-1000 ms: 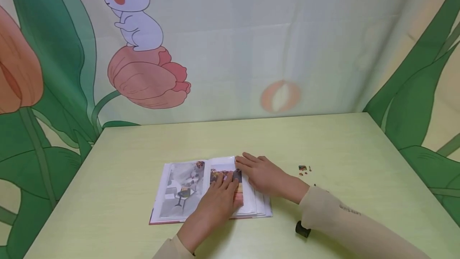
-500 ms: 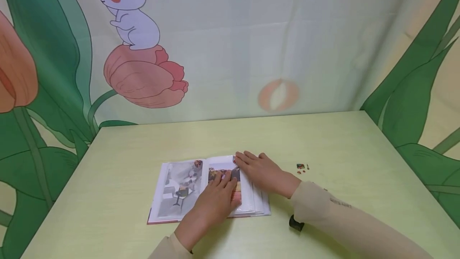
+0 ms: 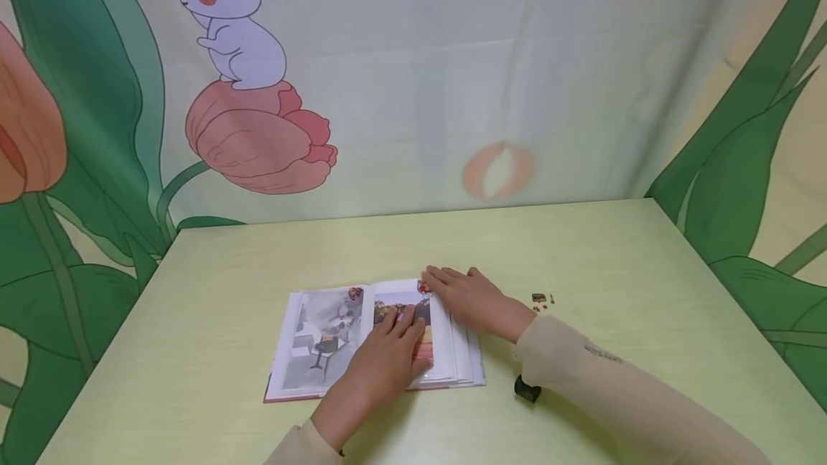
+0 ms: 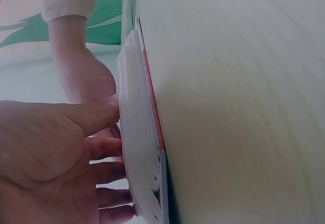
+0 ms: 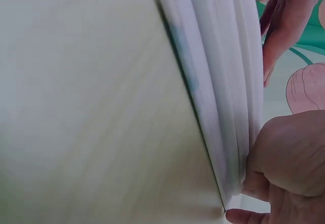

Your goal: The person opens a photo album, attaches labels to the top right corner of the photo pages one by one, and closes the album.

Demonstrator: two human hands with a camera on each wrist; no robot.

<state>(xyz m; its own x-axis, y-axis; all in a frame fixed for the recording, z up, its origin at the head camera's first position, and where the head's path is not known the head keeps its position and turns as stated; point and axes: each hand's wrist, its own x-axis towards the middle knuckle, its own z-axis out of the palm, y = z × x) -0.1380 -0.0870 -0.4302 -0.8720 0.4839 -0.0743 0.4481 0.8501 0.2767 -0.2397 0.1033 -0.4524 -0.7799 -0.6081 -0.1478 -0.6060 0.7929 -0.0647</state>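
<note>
An open photo album (image 3: 293,343) lies on the table, with a mostly grey picture on its left page and a colourful photo (image 3: 423,351) on its right page. My left hand (image 3: 384,361) rests on that photo, fingers spread and straight. At the upper right corner of the same page, my right hand (image 3: 474,301) touches the page with extended fingers. A small red sticker (image 3: 423,286) shows beside its fingertips. Another reddish sticker (image 3: 355,293) sits at the top corner of the left page. In the left wrist view, the thumb and fingers of the left hand (image 4: 56,153) meet the page surface.
Several tiny coloured sticker-like pieces (image 3: 539,298) lie on the pale table (image 3: 213,293) right of the album. A black device (image 3: 528,389) is under the right sleeve. Behind the table hangs a curtain (image 3: 400,92) printed with a rabbit and flowers.
My right hand has shifted slightly up along the page corner, uncovering more of the red sticker. The left hand stays on the photo. The head view has shifted a little.
</note>
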